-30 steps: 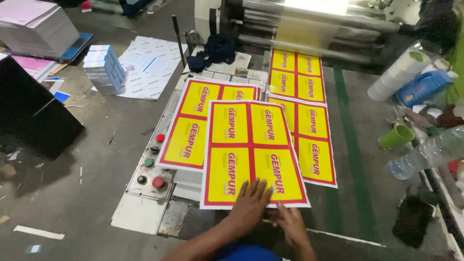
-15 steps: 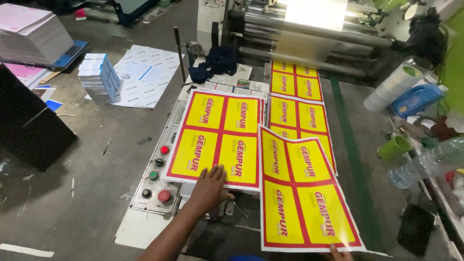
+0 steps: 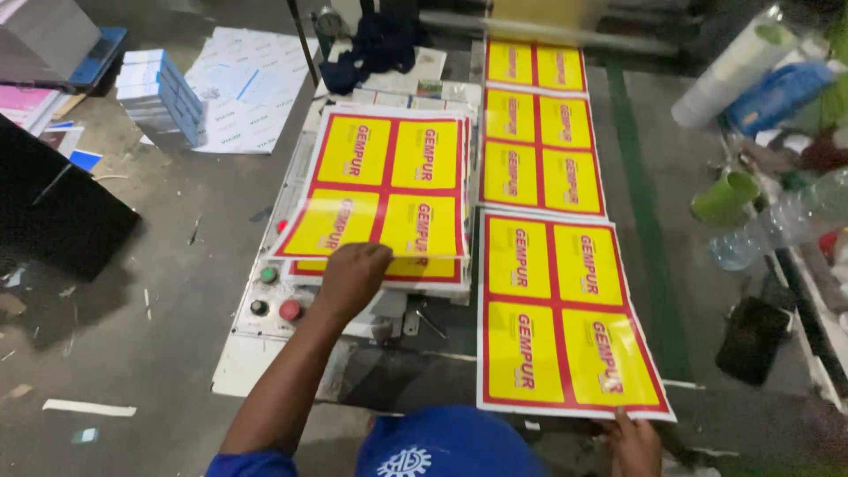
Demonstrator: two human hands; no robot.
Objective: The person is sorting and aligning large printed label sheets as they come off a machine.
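On the far left, stacks of white and blue paper bundles (image 3: 157, 93) sit on the floor beside loose white sheets (image 3: 247, 84). Next comes a control panel (image 3: 269, 296) with red and green buttons, partly under a pile of yellow-and-red printed sheets (image 3: 389, 181). The left hand (image 3: 353, 276) rests fingers-down on the near edge of the pile's top sheet, pressing or pinching it; whether it truly grips, I cannot tell. That pile looks like the sorted part, several sheets deep. To its right, a fresh sheet (image 3: 565, 314) lies at the end of a printed strip (image 3: 539, 115) coming off the machine; the right hand (image 3: 634, 442) pinches its near corner, so it appears not yet stacked. Farther right stand a green cup (image 3: 724, 196) and plastic bottles (image 3: 768, 231), apart from the sheets.
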